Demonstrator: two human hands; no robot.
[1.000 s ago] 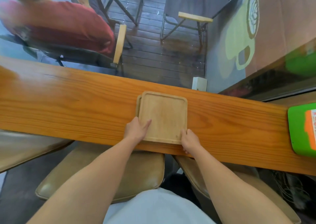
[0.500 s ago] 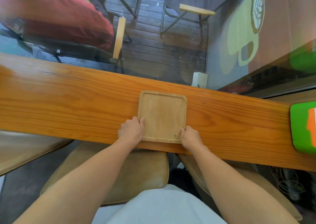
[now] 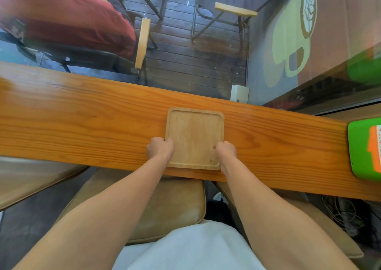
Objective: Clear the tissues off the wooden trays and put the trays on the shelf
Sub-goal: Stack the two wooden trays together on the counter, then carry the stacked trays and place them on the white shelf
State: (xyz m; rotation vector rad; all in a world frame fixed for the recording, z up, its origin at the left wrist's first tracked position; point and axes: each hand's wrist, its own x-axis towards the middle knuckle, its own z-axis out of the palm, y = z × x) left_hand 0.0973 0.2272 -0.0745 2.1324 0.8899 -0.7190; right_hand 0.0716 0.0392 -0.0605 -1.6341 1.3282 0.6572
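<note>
Fingers of the left hand and right hand curl over opposite side edges of the wooden tray, grasping it. It lies flat on the bench, bare of tissues. Possibly a second tray sits beneath; unclear. Risk: lifted unevenly, a lower tray could slip free.

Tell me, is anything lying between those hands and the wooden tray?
Nothing visible. The left hand and right hand already grip opposite side edges of the wooden tray on the wooden counter. No tissues show on it. The shelf isn't in view.
</note>
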